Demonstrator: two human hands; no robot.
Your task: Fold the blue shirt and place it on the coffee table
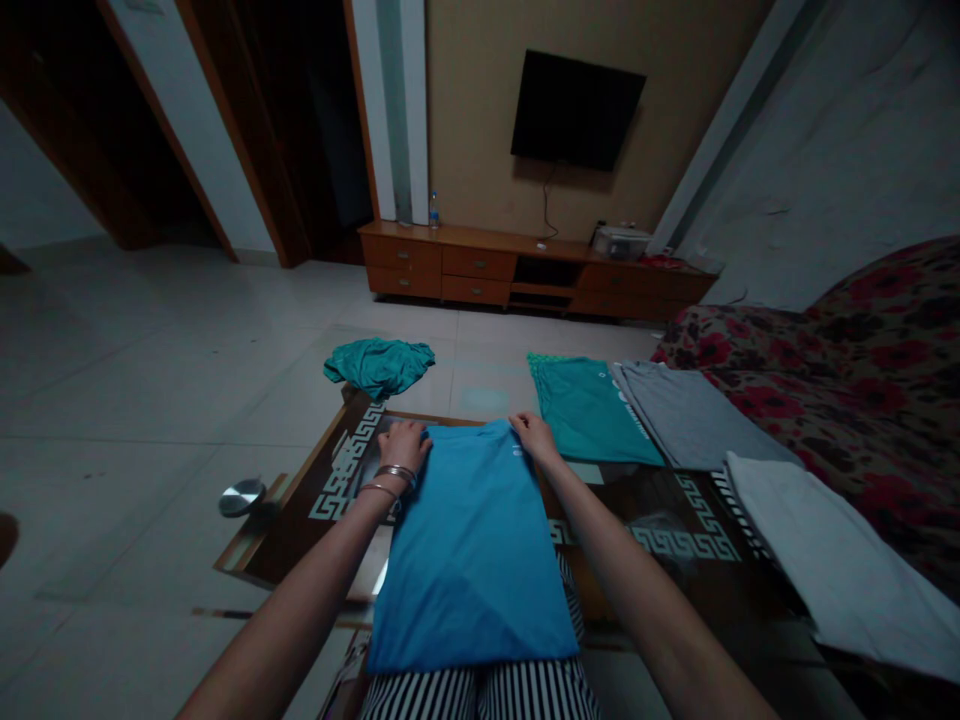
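Left hand: the left hand point(403, 441) lies on the far left corner of the blue shirt point(472, 550), fingers curled over the cloth edge and gripping it; two bangles point(390, 479) sit at the wrist.
Right hand: the right hand point(532, 434) is on the far right corner of the same shirt, fingers bent down and pinching the edge.
Blue shirt: folded into a long panel, it runs from the far corners under the hands across the surface point(300, 525) and back over the person's lap, where its near edge rests on striped trousers point(480, 695).
Surface: a dark, glossy low top with a pale key-pattern border; the shirt covers its middle strip.
Folded clothes: to the right of the blue shirt lie a teal shirt point(589, 410), then a grey shirt point(690, 415) touching it, then a white cloth point(825, 560) nearest the right edge, all flat and laid side by side.
Floor: a crumpled teal garment point(379, 365) lies on the pale tiles beyond the surface's far left corner; a small round metal dish point(241, 496) sits near the surface's left side.
Sofa: a red flowered sofa point(862, 350) stands on the right.
Back wall: a wooden cabinet point(480, 265) under a dark television point(576, 108).
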